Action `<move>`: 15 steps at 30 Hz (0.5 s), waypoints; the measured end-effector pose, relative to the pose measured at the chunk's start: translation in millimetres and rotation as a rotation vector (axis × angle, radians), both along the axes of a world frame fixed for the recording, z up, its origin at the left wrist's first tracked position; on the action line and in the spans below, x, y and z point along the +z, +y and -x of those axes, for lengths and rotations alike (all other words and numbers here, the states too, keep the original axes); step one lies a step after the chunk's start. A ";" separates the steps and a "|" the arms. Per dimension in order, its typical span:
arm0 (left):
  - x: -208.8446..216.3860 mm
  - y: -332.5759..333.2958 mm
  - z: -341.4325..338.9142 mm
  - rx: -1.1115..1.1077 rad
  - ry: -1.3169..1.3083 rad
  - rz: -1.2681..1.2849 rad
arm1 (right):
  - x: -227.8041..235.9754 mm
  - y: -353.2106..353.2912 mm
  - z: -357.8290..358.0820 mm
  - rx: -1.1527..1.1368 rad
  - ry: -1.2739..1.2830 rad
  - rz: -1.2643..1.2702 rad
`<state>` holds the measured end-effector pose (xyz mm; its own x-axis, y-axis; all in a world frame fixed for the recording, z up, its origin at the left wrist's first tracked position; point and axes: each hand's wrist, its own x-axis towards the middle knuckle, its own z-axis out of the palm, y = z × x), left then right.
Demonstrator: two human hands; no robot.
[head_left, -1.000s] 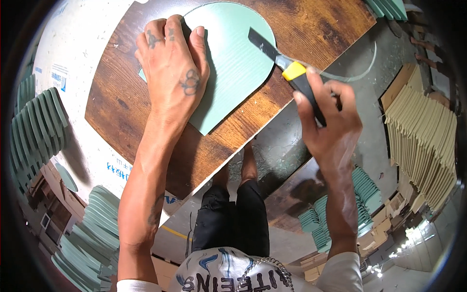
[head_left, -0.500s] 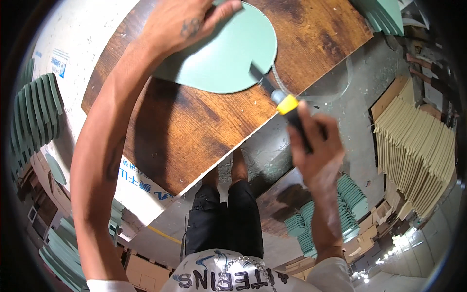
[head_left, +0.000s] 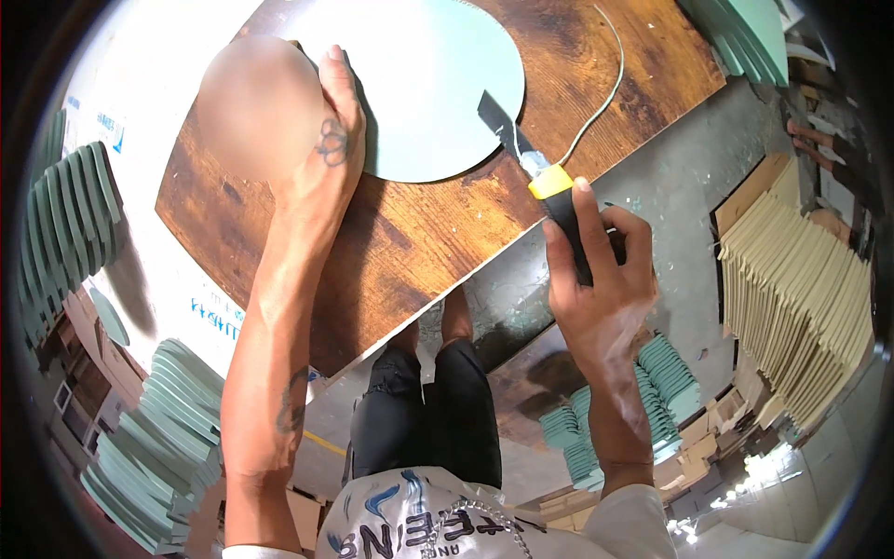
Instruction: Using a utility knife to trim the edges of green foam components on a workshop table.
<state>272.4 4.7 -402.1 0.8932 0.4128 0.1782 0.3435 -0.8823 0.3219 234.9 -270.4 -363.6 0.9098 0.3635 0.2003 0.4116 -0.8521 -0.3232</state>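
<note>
My right hand point(head_left: 605, 252) is wrapped round the black handle of a utility knife point(head_left: 557, 197) with a yellow collar. Its dark blade points up and left, over the near right rim of a pale green rounded panel point(head_left: 442, 84). A thin pale strip point(head_left: 610, 98) curves across the wooden tabletop point(head_left: 428, 242) towards the knife, and a bit of it shows against the blade. Beside the panel's left edge is my left hand point(head_left: 321, 149), back up, thumb stretched along that edge. A round blur hides its other fingers.
Stacked green panels stand at the left point(head_left: 70, 210), lower left point(head_left: 154, 447), far right corner point(head_left: 745, 37) and on the floor point(head_left: 619, 405). A tall stack of tan sheets point(head_left: 792, 298) stands at the right. The tabletop's near edge runs diagonally before my legs.
My left hand has come off the top of the panel to its left side. The strip, which hung past the table edge, now curves over the tabletop. The knife has barely moved.
</note>
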 end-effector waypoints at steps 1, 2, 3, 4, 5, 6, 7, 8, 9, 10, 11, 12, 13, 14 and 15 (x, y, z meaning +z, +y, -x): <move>2.4 1.7 0.1 -0.017 -0.020 0.004 | 0.4 1.6 -3.2 0.011 0.007 -0.002; 2.8 5.8 -0.6 -0.013 -0.063 -0.013 | -0.1 3.5 -7.8 0.021 0.002 -0.017; -1.2 6.7 -1.2 -0.005 -0.058 -0.007 | -2.4 3.9 -11.9 0.027 -0.003 -0.022; -4.8 7.8 -1.4 -0.020 -0.068 -0.087 | -5.2 4.2 -15.4 0.039 -0.013 -0.020; -7.3 8.7 -0.4 -0.034 -0.078 -0.168 | -7.2 5.1 -17.5 0.047 -0.007 -0.017; -7.8 7.8 -1.1 -0.027 -0.078 -0.164 | -8.1 5.5 -21.2 0.045 -0.027 -0.020; -8.0 5.5 -2.0 -0.020 -0.076 -0.153 | -8.6 6.2 -25.2 0.042 -0.048 -0.023; -8.5 3.4 -3.3 -0.014 -0.075 -0.141 | -8.2 7.4 -29.8 0.050 -0.048 -0.019; -8.1 4.5 -3.2 -0.006 -0.072 -0.144 | -7.4 10.9 -33.3 0.038 -0.041 -0.047; -8.5 5.9 -4.0 -0.024 -0.122 -0.173 | -6.6 14.3 -37.5 0.027 -0.033 -0.074; -9.0 6.8 -5.1 -0.042 -0.171 -0.201 | -5.2 17.1 -43.2 0.036 -0.032 -0.075; -10.5 6.5 -6.5 -0.044 -0.191 -0.226 | -3.6 18.9 -51.5 0.044 -0.037 -0.095; -10.2 5.1 -6.5 -0.033 -0.192 -0.226 | -3.7 19.6 -60.1 0.052 -0.043 -0.114; -9.4 3.6 -6.4 -0.023 -0.174 -0.215 | -9.6 16.2 -68.5 0.080 -0.059 -0.140; -9.0 3.2 -7.0 -0.013 -0.156 -0.203 | -9.9 15.4 -76.9 0.090 -0.062 -0.139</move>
<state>279.4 7.9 -411.1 0.8535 0.3431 0.3922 0.2917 -0.9383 0.1859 311.8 -254.9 -373.6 0.8591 0.4083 0.3087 0.5072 -0.7597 -0.4069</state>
